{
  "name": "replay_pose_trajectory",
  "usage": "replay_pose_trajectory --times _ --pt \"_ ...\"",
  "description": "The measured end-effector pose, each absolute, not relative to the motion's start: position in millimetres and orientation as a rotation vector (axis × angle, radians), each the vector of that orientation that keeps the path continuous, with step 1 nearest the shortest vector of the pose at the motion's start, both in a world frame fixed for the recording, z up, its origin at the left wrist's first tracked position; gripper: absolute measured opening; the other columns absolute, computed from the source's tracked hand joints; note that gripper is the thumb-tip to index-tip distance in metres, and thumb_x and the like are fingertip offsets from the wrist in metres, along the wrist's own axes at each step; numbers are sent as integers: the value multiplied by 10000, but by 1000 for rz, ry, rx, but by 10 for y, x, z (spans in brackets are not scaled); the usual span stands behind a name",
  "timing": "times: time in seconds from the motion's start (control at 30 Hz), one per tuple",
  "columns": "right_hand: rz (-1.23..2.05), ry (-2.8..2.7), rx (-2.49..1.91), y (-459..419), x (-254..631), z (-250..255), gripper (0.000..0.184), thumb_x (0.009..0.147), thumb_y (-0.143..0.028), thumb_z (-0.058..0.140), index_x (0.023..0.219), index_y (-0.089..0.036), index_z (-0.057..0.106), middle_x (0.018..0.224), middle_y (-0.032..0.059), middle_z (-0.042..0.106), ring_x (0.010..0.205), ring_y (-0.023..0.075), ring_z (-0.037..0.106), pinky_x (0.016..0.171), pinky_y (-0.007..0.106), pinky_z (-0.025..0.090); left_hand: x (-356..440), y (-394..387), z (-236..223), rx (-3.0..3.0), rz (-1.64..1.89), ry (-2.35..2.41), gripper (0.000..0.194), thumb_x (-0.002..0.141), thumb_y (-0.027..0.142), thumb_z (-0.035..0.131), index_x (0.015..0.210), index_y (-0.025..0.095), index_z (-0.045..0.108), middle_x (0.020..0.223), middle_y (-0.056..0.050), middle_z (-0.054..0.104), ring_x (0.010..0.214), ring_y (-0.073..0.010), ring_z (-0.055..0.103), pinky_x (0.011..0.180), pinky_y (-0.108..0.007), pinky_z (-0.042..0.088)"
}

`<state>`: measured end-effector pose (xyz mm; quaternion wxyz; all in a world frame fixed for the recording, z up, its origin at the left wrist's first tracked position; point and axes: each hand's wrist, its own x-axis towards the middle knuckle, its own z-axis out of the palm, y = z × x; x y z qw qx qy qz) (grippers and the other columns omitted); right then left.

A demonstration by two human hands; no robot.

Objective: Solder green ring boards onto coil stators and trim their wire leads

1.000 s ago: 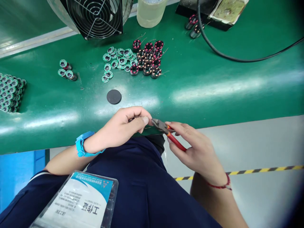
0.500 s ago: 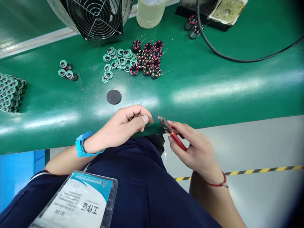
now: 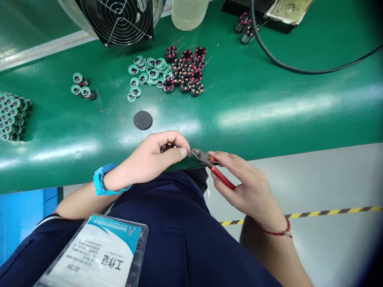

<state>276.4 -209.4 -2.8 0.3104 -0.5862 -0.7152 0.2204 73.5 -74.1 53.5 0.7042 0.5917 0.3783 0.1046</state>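
My left hand (image 3: pixel 161 156) is closed around a motor stator coil (image 3: pixel 168 147) at the table's front edge; only its copper-and-black ring top shows between the fingers. In my right hand (image 3: pixel 243 183) is a pair of cutting pliers (image 3: pixel 222 176) with red handles. The jaws are right at the left fingertips; whether a wire lies between them is too small to tell. Beyond the hands stands a group of stator coils (image 3: pixel 186 83) with thin wire ends sticking out. Beside it lie loose green ring-shaped circuit boards (image 3: pixel 153 74).
A black disc (image 3: pixel 143 120) lies in front of the boards. Several coils with boards (image 3: pixel 86 93) stand at left, near a stacked block of them (image 3: pixel 13 115). A fan (image 3: pixel 119 18), a translucent container (image 3: pixel 189 16) and a black cable (image 3: pixel 287 68) are at the back.
The pliers moved right, away from the left fingertips, then came back to them. The left hand has turned slightly, so more of the coil shows. The whole view has shifted a little.
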Motion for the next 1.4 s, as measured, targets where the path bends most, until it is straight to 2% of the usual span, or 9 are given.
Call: replay_pose_trajectory --times 0.73,1.07,1.4 --pt "559 -1919 -1540 -2087 2766 -9 613 813 -63 578 1385 -263 488 1152 76 719 1000 219 712 854 372 613 763 -757 536 1307 213 857 104 859 197 551 779 140 586 588 68 452 516 -49 344 529 -229 295" --pt "585 -1820 -1570 -2119 2780 -53 616 807 -62 586 1377 -287 518 1190 47 723 1007 214 726 881 359 624 753 -755 522 1300 217 862 103 865 200 549 807 134 603 645 42 507 532 -51 373 518 -218 305" --pt "525 -1868 -1605 -2059 2739 -8 603 808 -66 588 1373 -259 502 1184 78 707 1044 233 702 912 384 598 721 -778 484 1159 149 771 268 964 287 460 831 138 639 700 11 534 542 -51 404 500 -202 306"
